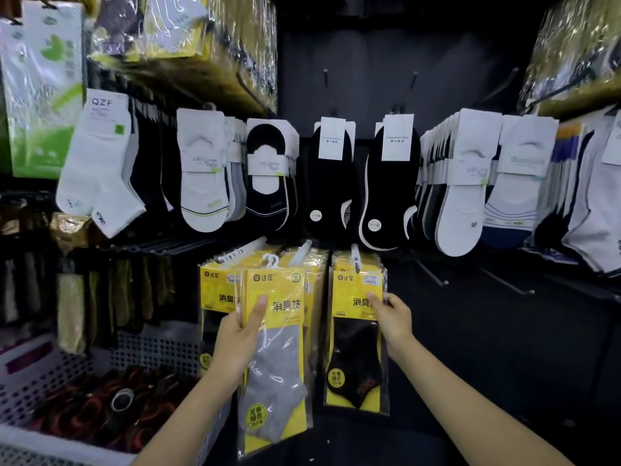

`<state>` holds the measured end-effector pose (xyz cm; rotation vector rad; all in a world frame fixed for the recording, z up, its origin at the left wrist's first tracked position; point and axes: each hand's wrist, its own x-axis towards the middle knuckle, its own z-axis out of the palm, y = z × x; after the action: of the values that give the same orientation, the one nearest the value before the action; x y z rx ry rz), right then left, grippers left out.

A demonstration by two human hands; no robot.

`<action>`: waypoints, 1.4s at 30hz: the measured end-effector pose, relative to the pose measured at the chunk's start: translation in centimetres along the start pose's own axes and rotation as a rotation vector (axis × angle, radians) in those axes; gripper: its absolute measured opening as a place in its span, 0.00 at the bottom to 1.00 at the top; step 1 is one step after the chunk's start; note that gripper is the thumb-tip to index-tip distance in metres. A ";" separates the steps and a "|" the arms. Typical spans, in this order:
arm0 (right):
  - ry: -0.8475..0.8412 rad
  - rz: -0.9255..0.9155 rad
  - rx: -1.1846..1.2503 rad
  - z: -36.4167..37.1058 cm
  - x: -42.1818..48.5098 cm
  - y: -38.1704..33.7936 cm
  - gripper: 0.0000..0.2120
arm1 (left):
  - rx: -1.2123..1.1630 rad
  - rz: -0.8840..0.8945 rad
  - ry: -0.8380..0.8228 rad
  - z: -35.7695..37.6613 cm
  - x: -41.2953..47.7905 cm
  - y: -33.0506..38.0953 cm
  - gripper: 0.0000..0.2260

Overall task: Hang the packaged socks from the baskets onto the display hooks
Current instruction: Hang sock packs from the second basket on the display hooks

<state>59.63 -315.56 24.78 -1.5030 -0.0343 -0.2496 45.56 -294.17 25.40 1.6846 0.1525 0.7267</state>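
Grey-sock pack [275, 348] being gripped upright by left hand [240, 327], thumb pressing yellow card, hanger sitting just below middle display hook [304, 250], likely lining up. Right hand [393, 314] pinching edge of hanging black-sock pack [356, 348], probably steadying it. Basket [50, 368] sitting near left.

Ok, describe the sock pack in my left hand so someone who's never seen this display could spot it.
Below the white and black socks hanging on the dark display wall is a cluster of yellow packs. The held pack sits in front of them in the left hand, showing a grey sock where its hung neighbour shows black.
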 end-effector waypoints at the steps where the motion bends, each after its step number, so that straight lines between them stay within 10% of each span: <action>1: 0.030 0.037 0.003 0.2 0.5 0.2 0.11 | -0.019 0.002 -0.005 0.2 -0.1 0.0 0.25; 9: 0.261 0.157 0.004 -0.2 0.7 0.7 0.12 | -0.057 0.040 -0.055 1.4 -1.1 0.2 0.29; 22: -0.269 -0.096 0.064 0.0 -10.0 -2.5 0.11 | -0.228 -0.059 -0.165 5.2 -2.8 0.7 0.12; 42: -0.118 -0.117 0.095 -3.9 -6.0 -2.4 0.02 | -0.007 -0.033 0.003 1.3 -1.0 0.6 0.24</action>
<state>52.83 -318.68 25.77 -1.4218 -0.2262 -0.2498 45.25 -295.92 25.47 1.6702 0.1791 0.7047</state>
